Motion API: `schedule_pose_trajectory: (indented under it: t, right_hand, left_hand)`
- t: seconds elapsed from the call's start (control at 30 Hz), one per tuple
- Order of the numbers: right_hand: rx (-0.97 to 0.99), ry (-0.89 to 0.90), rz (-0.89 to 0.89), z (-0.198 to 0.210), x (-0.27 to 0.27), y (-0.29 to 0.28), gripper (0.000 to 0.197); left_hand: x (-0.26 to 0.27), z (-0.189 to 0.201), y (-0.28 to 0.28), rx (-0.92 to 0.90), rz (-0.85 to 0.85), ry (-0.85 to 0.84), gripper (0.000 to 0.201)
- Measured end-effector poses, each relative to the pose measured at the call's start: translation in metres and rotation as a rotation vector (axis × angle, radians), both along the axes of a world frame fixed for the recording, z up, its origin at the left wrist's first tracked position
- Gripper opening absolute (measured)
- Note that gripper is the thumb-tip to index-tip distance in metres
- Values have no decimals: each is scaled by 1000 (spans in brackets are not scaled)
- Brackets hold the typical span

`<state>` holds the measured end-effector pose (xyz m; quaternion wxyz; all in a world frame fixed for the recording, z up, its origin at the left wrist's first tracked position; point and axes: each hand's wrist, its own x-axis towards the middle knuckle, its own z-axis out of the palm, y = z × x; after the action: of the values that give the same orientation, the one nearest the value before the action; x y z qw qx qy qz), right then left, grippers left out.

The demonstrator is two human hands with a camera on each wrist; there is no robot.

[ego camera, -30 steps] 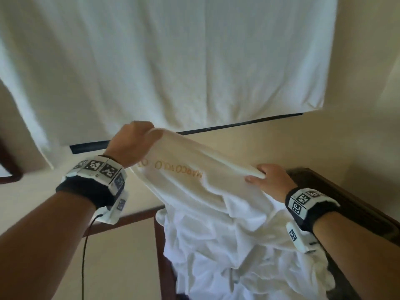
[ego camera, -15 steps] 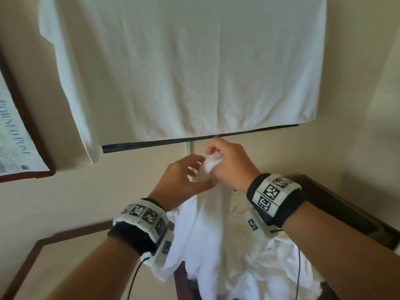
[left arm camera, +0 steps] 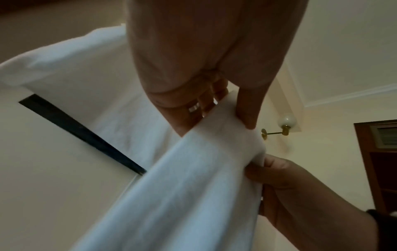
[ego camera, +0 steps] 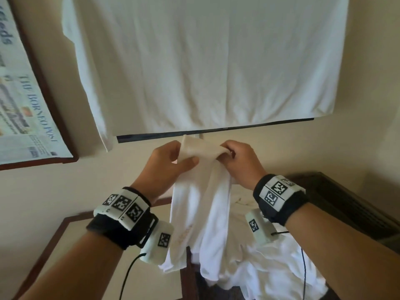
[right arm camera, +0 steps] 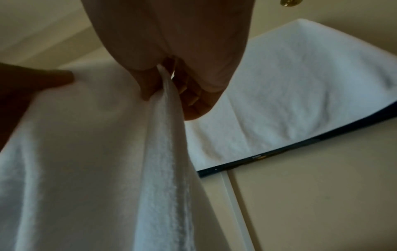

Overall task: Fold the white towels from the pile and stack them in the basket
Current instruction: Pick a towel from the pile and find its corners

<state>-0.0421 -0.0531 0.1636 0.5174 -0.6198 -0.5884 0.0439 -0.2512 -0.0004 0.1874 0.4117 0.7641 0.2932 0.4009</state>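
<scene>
1. The left hand [ego camera: 167, 163] and the right hand [ego camera: 239, 164] are raised side by side, each pinching the top edge of one white towel [ego camera: 201, 204].
2. The left thumb lies across the near face of the towel with the fingers curled behind it; in the left wrist view most of those fingers are hidden by the cloth and the palm.
3. The right fingers [right arm camera: 193, 100] are bunched round a gathered fold, thumb on the other side. The fingertips cannot be seen in the head view.
4. The towel hangs down from the hands, and its lower end merges with the pile [ego camera: 270, 267] of white towels below; where one ends and the other begins is hard to tell.
5. Faint gold lettering on the towel is too blurred to read.
6. What carries the pile is mostly covered; only dark wood [ego camera: 346, 204] shows at the right.
7. Far behind, a white cloth [ego camera: 205, 61] covers a dark-edged screen [ego camera: 151, 136], only its lower edge showing.
8. A framed newspaper [ego camera: 23, 118] at the left is cut off by the frame edge.
</scene>
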Motion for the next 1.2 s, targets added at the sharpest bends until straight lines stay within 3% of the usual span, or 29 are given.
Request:
schedule_pose_trajectory:
  t: [0.1,0.2,0.33,0.4,0.47,0.57,0.63,0.7,0.77,0.93,1.07,1.2]
  right_hand:
    - [57,-46,28,1,4,-6,9]
    - [-95,-190,56,-23,5,-9,23]
    - [-316,-370,70,-75,-1,2,42]
    - [-439,-355,69,-96,2,5,36]
    - [-478,-216,41,-101,4,9,26]
    - [-345,54,20,-76,-12,16,22]
    - [-186,127,98,-46,-35,17,13]
    - [-80,27,216,-17,-63,8,9]
    - [6,-124,332,7,-92,-7,9]
    - [351,-221,547,45,-169,-47,5]
    - [416,-227,512,61,-214,-70,5]
    - [333,-147,449,55,-232,-88,19]
  left_hand:
    - [-2,14,-13,92,92,-37,2]
    - [-9,30,-34,201,193,-126,10]
    - [-38,45,-69,255,202,-227,15]
    - [-66,52,-84,250,213,-273,19]
    - [-99,57,-96,224,226,-272,19]
    - [-141,52,-109,94,217,-216,15]
    - [-162,40,-112,63,254,-149,18]
    - [-176,30,-112,164,322,-41,20]
    - [-182,21,-108,241,363,54,38]
    - [-172,10,-108,169,275,-69,38]
    - [-172,2,-109,35,151,-73,26]
    - [-188,3,-122,55,85,-187,30]
